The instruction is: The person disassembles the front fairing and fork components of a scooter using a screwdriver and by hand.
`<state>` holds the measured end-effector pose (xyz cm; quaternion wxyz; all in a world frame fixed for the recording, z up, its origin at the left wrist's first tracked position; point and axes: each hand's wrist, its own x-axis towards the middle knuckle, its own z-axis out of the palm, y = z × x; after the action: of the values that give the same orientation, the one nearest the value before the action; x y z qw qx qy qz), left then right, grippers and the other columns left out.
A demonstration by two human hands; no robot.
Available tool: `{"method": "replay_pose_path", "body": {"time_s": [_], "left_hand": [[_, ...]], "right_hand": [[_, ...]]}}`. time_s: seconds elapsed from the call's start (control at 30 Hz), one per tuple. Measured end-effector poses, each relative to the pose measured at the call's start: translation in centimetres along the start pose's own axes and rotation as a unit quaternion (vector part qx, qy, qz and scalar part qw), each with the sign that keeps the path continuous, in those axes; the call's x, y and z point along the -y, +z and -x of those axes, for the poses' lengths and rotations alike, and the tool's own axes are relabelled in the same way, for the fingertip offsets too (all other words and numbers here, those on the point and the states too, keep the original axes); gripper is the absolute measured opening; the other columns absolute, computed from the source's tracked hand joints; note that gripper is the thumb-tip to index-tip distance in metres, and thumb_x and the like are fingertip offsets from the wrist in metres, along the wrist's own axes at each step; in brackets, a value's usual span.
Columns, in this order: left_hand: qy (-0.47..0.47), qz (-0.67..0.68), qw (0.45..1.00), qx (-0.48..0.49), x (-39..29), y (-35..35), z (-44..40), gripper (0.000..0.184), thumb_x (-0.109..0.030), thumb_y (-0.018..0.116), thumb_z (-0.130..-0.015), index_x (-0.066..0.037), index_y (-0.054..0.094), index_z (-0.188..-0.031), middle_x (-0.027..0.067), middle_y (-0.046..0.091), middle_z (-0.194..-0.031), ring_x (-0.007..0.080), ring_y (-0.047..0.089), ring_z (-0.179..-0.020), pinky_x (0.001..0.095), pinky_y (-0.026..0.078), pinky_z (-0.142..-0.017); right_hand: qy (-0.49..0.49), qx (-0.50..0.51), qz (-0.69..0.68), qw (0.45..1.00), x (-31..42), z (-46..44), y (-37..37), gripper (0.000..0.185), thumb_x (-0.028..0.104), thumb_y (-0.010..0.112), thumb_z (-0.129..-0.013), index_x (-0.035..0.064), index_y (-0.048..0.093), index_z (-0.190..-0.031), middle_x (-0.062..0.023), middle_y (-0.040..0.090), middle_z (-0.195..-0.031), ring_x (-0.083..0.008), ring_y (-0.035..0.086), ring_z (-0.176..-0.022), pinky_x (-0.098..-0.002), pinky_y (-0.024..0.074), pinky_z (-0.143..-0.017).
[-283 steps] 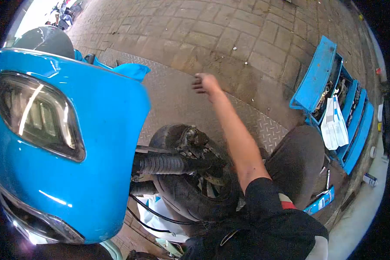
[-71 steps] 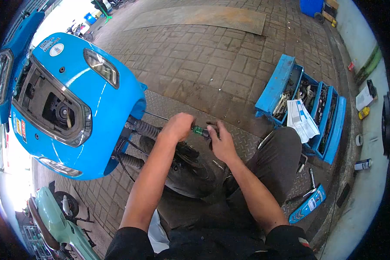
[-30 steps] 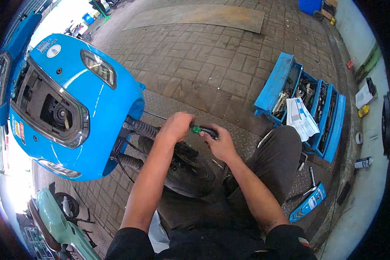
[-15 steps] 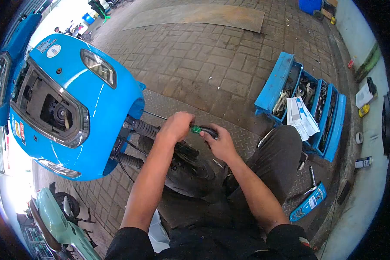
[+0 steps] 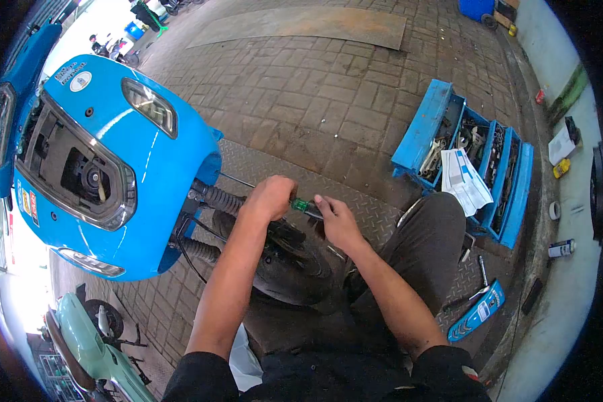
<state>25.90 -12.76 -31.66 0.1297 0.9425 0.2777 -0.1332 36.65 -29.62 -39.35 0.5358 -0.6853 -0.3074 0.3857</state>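
Note:
A screwdriver with a green and black handle lies across the centre, its thin shaft running left to the fork side of the blue scooter. My left hand is closed at the front of the handle, around the shaft. My right hand holds the rear of the handle, thumb on top and the other fingers mostly hidden beneath. Below the hands are the ribbed fork boot and the front wheel. The shaft's tip is hidden at the scooter's edge.
An open blue toolbox with tools and a paper stands right, beyond my knee. A wrench and blue packet lie nearer. A spray can is by the wall; a green scooter stands lower left.
Since the earliest frame, both hands have come onto the screwdriver and the view has shifted. In the last second, my right hand's fingers have shifted on the handle, thumb now raised along it.

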Motion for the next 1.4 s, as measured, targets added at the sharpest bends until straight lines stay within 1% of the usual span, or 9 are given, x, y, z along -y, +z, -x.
{"method": "replay_pose_path", "body": {"time_s": [0.33,0.43,0.53,0.73,0.83,1.0,1.1,1.23,1.4], "left_hand": [[-0.033,-0.005,0.999,-0.002,-0.3,-0.2,0.0,0.027,0.004,0.065,-0.078,-0.003,0.069,-0.103,0.0232,0.073,-0.105,0.0445,0.068,-0.107,0.0538,0.054,-0.087],[-0.021,-0.004,1.000,0.009,0.1,0.2,-0.1,0.023,0.003,0.065,-0.078,-0.003,0.070,-0.100,0.0237,0.073,-0.105,0.0446,0.068,-0.108,0.0542,0.054,-0.088],[0.004,-0.034,0.999,0.004,0.6,0.8,-0.6,0.021,0.001,0.064,-0.079,-0.004,0.072,-0.098,0.0242,0.073,-0.105,0.0449,0.068,-0.107,0.0543,0.054,-0.088],[-0.012,-0.036,0.999,0.014,0.3,0.4,-0.5,0.024,-0.002,0.063,-0.080,-0.006,0.076,-0.101,0.0244,0.073,-0.103,0.0450,0.069,-0.104,0.0540,0.055,-0.088],[-0.016,-0.030,0.999,0.010,-0.1,0.1,-0.4,0.024,-0.002,0.064,-0.079,-0.005,0.075,-0.100,0.0244,0.073,-0.102,0.0445,0.069,-0.104,0.0542,0.055,-0.089],[-0.014,-0.085,0.995,0.044,0.9,0.9,-1.1,0.027,-0.002,0.065,-0.079,-0.007,0.076,-0.104,0.0237,0.073,-0.104,0.0442,0.068,-0.105,0.0542,0.055,-0.090],[-0.022,-0.057,0.998,0.023,0.1,0.1,-0.8,0.028,-0.002,0.066,-0.079,-0.007,0.076,-0.105,0.0232,0.073,-0.106,0.0434,0.068,-0.108,0.0534,0.055,-0.091],[-0.016,-0.060,0.998,0.024,0.3,0.3,-0.6,0.027,-0.002,0.066,-0.080,-0.006,0.075,-0.105,0.0229,0.073,-0.108,0.0428,0.067,-0.110,0.0531,0.054,-0.092],[0.001,-0.037,0.999,0.010,0.2,0.3,-0.6,0.028,-0.002,0.066,-0.080,-0.005,0.074,-0.106,0.0223,0.072,-0.109,0.0428,0.067,-0.111,0.0531,0.054,-0.092]], "right_hand": [[-0.134,-0.030,-0.050,0.989,-1.7,0.2,1.4,0.039,0.021,0.076,-0.095,0.0011,0.061,-0.125,-0.0179,0.071,-0.109,-0.0289,0.069,-0.103,-0.0416,0.0522,-0.092],[0.049,-0.009,-0.074,0.996,-0.7,0.2,1.1,0.043,0.017,0.083,-0.088,0.0021,0.063,-0.124,-0.0135,0.068,-0.116,-0.0254,0.068,-0.107,-0.0402,0.0523,-0.094],[-0.071,-0.035,-0.074,0.994,-0.1,1.0,0.9,0.046,0.019,0.081,-0.091,0.0034,0.061,-0.129,-0.0126,0.067,-0.115,-0.0236,0.068,-0.105,-0.0397,0.0534,-0.091],[0.107,0.009,-0.209,0.972,-0.8,0.0,0.9,0.053,0.017,0.077,-0.095,0.0099,0.053,-0.142,-0.0115,0.068,-0.110,-0.0239,0.068,-0.100,-0.0366,0.0542,-0.088],[-0.178,-0.035,-0.119,0.976,-0.5,0.3,1.1,0.053,0.020,0.075,-0.097,0.0087,0.052,-0.143,-0.0118,0.070,-0.106,-0.0227,0.069,-0.094,-0.0353,0.0553,-0.086],[0.064,0.012,-0.202,0.977,0.7,0.7,0.5,0.055,0.022,0.074,-0.098,0.0103,0.050,-0.146,-0.0137,0.071,-0.109,-0.0235,0.068,-0.102,-0.0362,0.0536,-0.091],[-0.102,-0.028,-0.114,0.988,-0.2,0.4,1.1,0.053,0.020,0.072,-0.099,0.0108,0.051,-0.146,-0.0161,0.071,-0.110,-0.0249,0.067,-0.106,-0.0390,0.0522,-0.096],[0.055,-0.004,-0.168,0.984,-0.1,0.1,0.7,0.054,0.019,0.074,-0.098,0.0097,0.051,-0.146,-0.0185,0.070,-0.119,-0.0268,0.067,-0.111,-0.0409,0.0512,-0.100],[-0.002,-0.007,-0.155,0.988,-0.7,-0.2,0.9,0.064,0.011,0.080,-0.090,0.0101,0.051,-0.147,-0.0191,0.066,-0.130,-0.0270,0.065,-0.121,-0.0411,0.0501,-0.104]]}}
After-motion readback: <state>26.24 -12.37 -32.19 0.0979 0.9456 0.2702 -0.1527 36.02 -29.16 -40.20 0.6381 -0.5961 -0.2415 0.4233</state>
